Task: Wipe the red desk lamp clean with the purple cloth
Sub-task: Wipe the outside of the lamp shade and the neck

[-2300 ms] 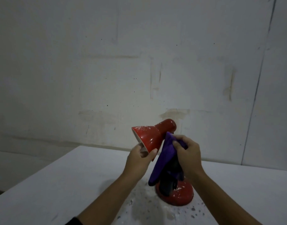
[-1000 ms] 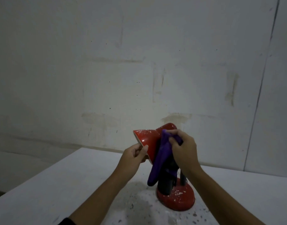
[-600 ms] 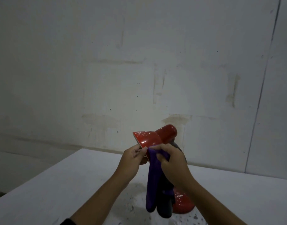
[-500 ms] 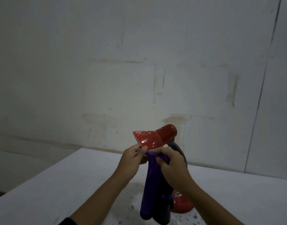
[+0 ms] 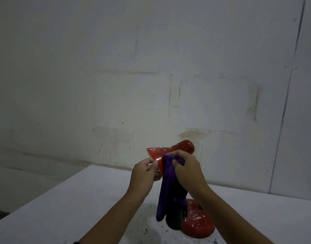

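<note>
The red desk lamp stands on the white table, its round base (image 5: 197, 224) speckled with white specks and its cone shade (image 5: 158, 152) pointing left. My left hand (image 5: 145, 173) pinches the lower rim of the shade. My right hand (image 5: 184, 168) is closed on the purple cloth (image 5: 166, 184), pressing its top against the shade's side. The cloth hangs down in a long fold and hides the lamp's dark neck.
The white table (image 5: 80, 199) runs from its left edge toward the right, with dark specks scattered around the lamp base. A stained white wall (image 5: 151, 76) stands close behind the table.
My right hand slid the cloth from the back of the shade down and forward toward its rim. My left hand has kept its hold on the rim.
</note>
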